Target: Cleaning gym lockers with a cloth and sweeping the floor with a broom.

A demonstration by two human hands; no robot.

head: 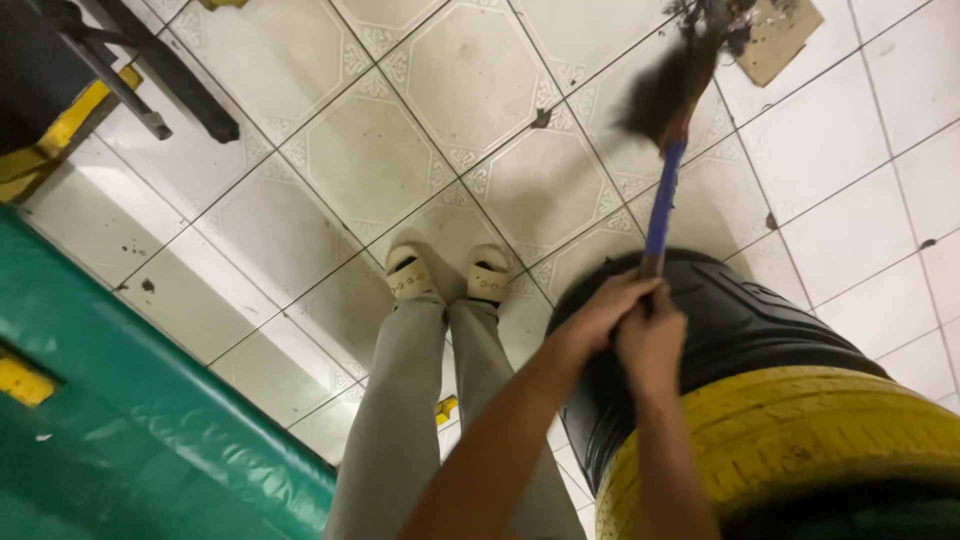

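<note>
Both arms reach forward, the left hand (600,315) and the right hand (650,340) stacked close together, each grip clamped on the lower end of the blue broom handle (662,205), which slants up and away to its dark bristles (665,90) on the tiled floor (370,150) near a scrap of cardboard (780,35). The hands hang over a black tyre (740,320) stacked with a yellow tyre (790,430) at the right. A green padded mat (120,420) bounds the left, leaving open tiles ahead of the sandalled feet (445,275).

Head camera looks straight down (close) at tiled floor (420,150).
</note>
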